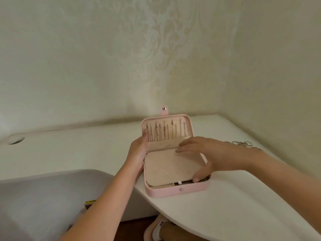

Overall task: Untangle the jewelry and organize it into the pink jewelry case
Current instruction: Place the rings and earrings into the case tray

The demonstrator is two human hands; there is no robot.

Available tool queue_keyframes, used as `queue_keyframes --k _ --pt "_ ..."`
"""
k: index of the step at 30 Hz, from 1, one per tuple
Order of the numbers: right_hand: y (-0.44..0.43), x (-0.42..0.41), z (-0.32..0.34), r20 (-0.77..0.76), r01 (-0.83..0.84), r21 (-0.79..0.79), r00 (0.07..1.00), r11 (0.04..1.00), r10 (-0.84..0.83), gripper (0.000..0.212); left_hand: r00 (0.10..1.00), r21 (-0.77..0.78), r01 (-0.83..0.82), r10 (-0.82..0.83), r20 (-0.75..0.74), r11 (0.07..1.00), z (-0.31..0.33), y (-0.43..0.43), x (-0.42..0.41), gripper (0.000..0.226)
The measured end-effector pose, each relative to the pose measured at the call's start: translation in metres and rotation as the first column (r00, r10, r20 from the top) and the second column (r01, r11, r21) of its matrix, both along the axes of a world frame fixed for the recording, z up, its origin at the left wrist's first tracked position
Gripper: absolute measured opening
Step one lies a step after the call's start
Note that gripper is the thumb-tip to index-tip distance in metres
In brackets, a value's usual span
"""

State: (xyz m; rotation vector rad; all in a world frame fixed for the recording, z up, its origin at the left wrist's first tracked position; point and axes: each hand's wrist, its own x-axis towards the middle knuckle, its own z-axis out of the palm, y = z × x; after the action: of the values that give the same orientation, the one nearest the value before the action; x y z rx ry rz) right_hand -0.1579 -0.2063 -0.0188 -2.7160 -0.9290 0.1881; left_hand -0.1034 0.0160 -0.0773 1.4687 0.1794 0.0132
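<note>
The pink jewelry case (177, 191) lies open near the white table's front edge. Its lid (188, 120) stands upright with several thin chains (166, 132) hanging in a row inside. A beige padded flap (170, 169) covers the base compartments. My left hand (138, 150) grips the left side of the case at the hinge, thumb against the lid's inner edge. My right hand (199, 153) hovers over the flap with fingers spread, its thumb touching the flap's near right corner.
Loose jewelry with metal rings (243, 143) lies on the table behind my right forearm. The white table (86, 153) runs into a wall corner and has a round hole (16, 140) at the far left. A grey rounded surface (43, 197) sits below left.
</note>
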Motion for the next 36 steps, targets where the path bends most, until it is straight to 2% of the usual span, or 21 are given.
queue_keyframes --k 3,6,8,9,13,16,18,20,22,25,28,30,34,36 --pt "-0.006 -0.010 0.003 0.028 0.048 -0.110 0.999 0.993 -0.045 0.072 0.999 -0.023 0.042 -0.042 -0.001 0.999 -0.002 -0.008 0.002 0.044" --pt "-0.005 -0.015 -0.002 0.217 -0.029 -0.257 0.972 0.966 0.087 0.030 0.992 -0.044 0.126 -0.124 0.028 0.991 0.000 -0.012 0.001 0.050" --pt "-0.005 -0.017 0.000 0.297 -0.025 -0.263 0.949 0.965 0.106 0.014 0.985 -0.080 0.166 -0.162 0.059 0.983 -0.001 -0.010 0.001 0.058" --pt "-0.006 -0.016 0.005 0.331 -0.008 -0.227 0.940 0.974 0.084 0.015 0.982 -0.108 0.182 -0.174 0.077 0.977 -0.002 -0.009 0.002 0.062" --pt "-0.010 0.000 0.026 0.518 0.033 -0.017 0.855 0.999 -0.019 0.041 0.973 -0.234 0.227 -0.212 0.086 0.945 -0.005 -0.010 0.003 0.079" --pt "-0.007 0.024 0.040 0.484 0.065 0.121 0.868 0.991 -0.116 0.032 0.989 -0.228 0.147 -0.144 0.031 0.962 -0.003 -0.014 0.008 0.081" --pt "-0.007 0.046 0.044 0.442 0.174 0.180 0.865 0.968 -0.237 0.023 0.982 -0.241 0.178 -0.187 -0.015 0.954 -0.002 -0.015 0.010 0.089" --pt "-0.010 0.067 0.039 0.399 0.275 0.159 0.861 0.948 -0.316 0.021 0.967 -0.239 0.247 -0.255 -0.003 0.939 0.001 -0.015 0.006 0.086" --pt "-0.017 0.081 0.032 0.363 0.337 0.186 0.849 0.923 -0.384 0.019 0.958 -0.194 0.287 -0.282 0.051 0.938 -0.002 -0.014 0.004 0.066" --pt "-0.043 0.089 0.022 0.248 0.461 0.280 0.812 0.842 -0.528 0.010 0.970 -0.193 0.244 -0.235 0.068 0.950 -0.007 -0.012 0.005 0.038" --pt "-0.069 0.084 0.007 0.030 0.503 0.104 0.861 0.858 -0.508 0.011 0.976 -0.176 0.214 -0.205 0.069 0.961 -0.008 -0.013 0.004 0.021" --pt "-0.076 0.077 -0.004 -0.091 0.496 0.037 0.866 0.867 -0.491 0.018 0.980 -0.178 0.197 -0.186 0.073 0.964 -0.008 -0.015 0.004 0.018" --pt "-0.080 0.076 -0.017 -0.123 0.555 0.066 0.829 0.829 -0.545 0.023 0.983 -0.163 0.174 -0.160 0.094 0.971 -0.008 -0.015 0.004 0.020" --pt "-0.079 0.080 -0.019 -0.133 0.549 0.079 0.833 0.832 -0.537 0.022 0.987 -0.073 0.122 -0.113 0.110 0.990 -0.009 -0.016 0.003 0.018"
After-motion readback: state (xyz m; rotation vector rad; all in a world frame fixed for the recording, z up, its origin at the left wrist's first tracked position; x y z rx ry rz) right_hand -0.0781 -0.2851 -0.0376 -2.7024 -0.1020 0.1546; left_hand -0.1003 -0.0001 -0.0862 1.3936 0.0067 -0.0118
